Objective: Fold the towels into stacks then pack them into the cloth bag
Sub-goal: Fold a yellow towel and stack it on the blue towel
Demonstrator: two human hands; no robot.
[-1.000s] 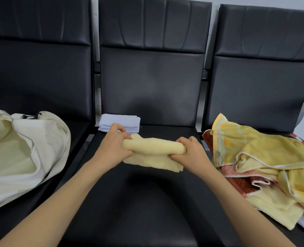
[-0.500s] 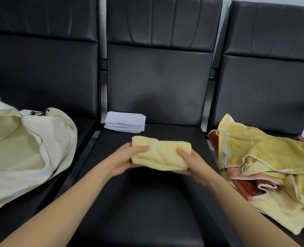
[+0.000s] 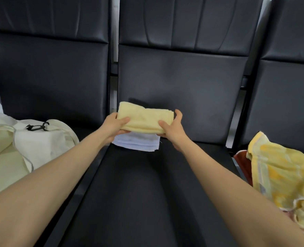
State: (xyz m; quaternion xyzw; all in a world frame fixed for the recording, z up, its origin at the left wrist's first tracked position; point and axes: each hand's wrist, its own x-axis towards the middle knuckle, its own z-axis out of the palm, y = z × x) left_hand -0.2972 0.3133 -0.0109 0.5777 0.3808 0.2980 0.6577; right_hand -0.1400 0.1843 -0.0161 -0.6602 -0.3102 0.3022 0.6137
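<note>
Left hand (image 3: 113,126) and right hand (image 3: 172,127) pinching folded yellow towel (image 3: 145,118) just above white towel stack (image 3: 138,143), cloth bag (image 3: 31,145) at nine o'clock

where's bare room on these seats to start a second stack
Free: the middle seat in front of the white folded towels, between both forearms. Crowded: the cloth bag fills the left seat, the unfolded towel heap the right. Both hands hold the yellow towel.
</note>
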